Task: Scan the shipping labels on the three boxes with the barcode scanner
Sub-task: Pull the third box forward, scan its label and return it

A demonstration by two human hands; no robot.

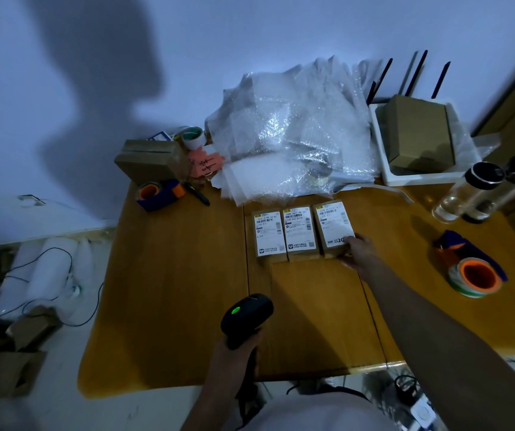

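Three small cardboard boxes lie side by side on the wooden table (172,290), each with a white shipping label facing up: the left box (268,233), the middle box (300,233) and the right box (334,225). My right hand (358,251) reaches forward and its fingers rest on the near right corner of the right box. My left hand (237,353) grips the handle of a black barcode scanner (246,317) near the table's front edge. A green light glows on the scanner's head, which points toward the boxes.
A heap of bubble wrap (293,135) lies behind the boxes. Tape dispensers sit at the back left (159,194) and at the right (471,269). Two clear bottles (467,194), a white tray holding a cardboard box (418,135) and another box (150,160) stand around the edges.
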